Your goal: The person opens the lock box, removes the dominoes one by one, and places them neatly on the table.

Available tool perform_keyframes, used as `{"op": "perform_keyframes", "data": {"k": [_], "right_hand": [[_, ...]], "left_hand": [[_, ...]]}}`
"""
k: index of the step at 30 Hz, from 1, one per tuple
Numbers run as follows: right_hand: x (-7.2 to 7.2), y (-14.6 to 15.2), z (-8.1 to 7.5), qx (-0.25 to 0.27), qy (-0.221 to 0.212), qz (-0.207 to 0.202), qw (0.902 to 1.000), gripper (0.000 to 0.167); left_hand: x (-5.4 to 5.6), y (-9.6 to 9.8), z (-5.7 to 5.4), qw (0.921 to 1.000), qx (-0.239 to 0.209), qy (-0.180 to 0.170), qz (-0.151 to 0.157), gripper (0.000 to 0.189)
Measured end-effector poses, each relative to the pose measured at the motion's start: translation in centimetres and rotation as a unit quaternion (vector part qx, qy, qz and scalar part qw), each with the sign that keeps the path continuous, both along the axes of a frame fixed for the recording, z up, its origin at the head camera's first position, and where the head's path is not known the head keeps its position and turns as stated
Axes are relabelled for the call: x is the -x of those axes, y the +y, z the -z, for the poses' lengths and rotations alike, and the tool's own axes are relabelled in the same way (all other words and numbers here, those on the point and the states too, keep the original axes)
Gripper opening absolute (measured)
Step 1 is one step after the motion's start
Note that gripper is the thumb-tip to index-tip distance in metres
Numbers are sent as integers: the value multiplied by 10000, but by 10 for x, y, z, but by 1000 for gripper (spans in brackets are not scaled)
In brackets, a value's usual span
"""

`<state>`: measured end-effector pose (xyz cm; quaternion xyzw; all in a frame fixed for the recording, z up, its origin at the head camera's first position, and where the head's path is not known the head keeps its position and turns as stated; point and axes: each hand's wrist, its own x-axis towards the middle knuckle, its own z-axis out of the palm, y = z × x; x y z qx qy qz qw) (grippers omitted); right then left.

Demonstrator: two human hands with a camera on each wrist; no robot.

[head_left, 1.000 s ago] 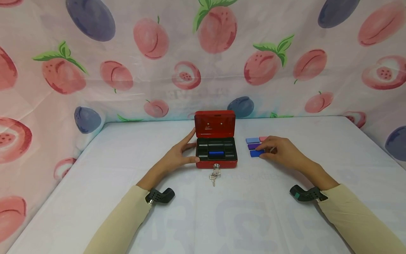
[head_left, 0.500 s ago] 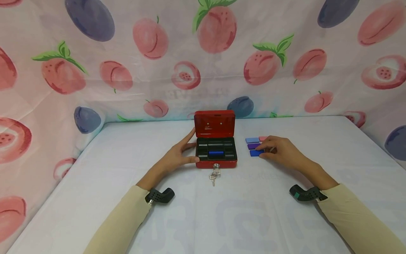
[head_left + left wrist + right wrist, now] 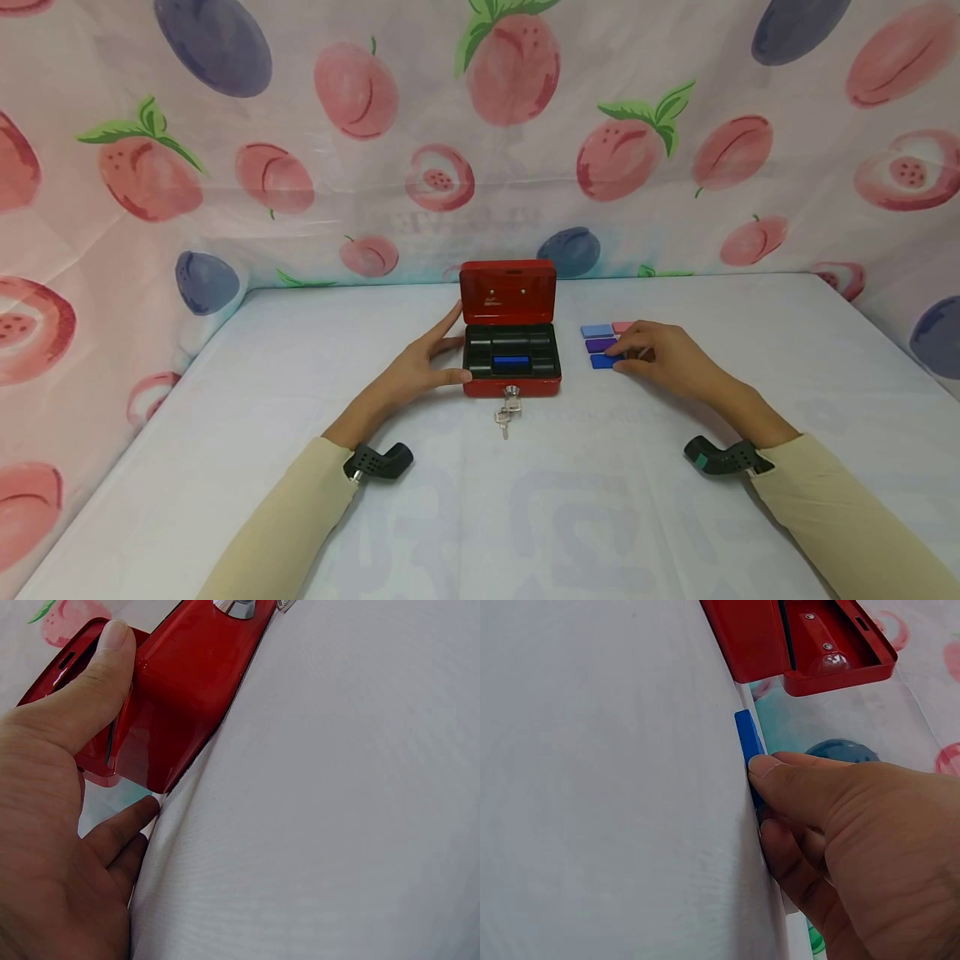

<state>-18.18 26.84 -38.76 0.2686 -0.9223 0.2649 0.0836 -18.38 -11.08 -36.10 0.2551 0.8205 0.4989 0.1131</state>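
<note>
A red cash box (image 3: pixel 512 388) stands with its lid (image 3: pixel 508 293) raised. In a compartment of its black tray (image 3: pixel 480 350) lies a blue block (image 3: pixel 512 362). My left hand (image 3: pixel 412 368) touches the box's left side, thumb on the front corner and index finger extended up to the lid. To the right of the box, my right hand (image 3: pixel 667 358) pinches the nearest blue block (image 3: pixel 746 735) between thumb and fingers, low over the table. Behind it are a purple block (image 3: pixel 600 344), a light blue block (image 3: pixel 597 331) and a pink block (image 3: pixel 622 327), the pink partly hidden by the hand.
Two small keys (image 3: pixel 503 423) hang from the lock (image 3: pixel 512 392) at the box's front. White cloth (image 3: pixel 525 517) covers the table. A fruit-printed curtain (image 3: pixel 480 217) rises behind the table's back edge and along both sides.
</note>
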Motion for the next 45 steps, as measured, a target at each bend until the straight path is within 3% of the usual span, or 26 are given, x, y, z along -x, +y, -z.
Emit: {"op": "perform_keyframes", "data": {"k": [18, 45], "right_hand": [[-2, -1, -1, 45, -100, 91, 9999, 19], [3, 1, 3, 82, 164, -27, 9998, 18]], "left_hand": [[1, 0, 2, 10000, -64, 53, 30, 97], [2, -1, 4, 9999, -101, 111, 62, 97]]}}
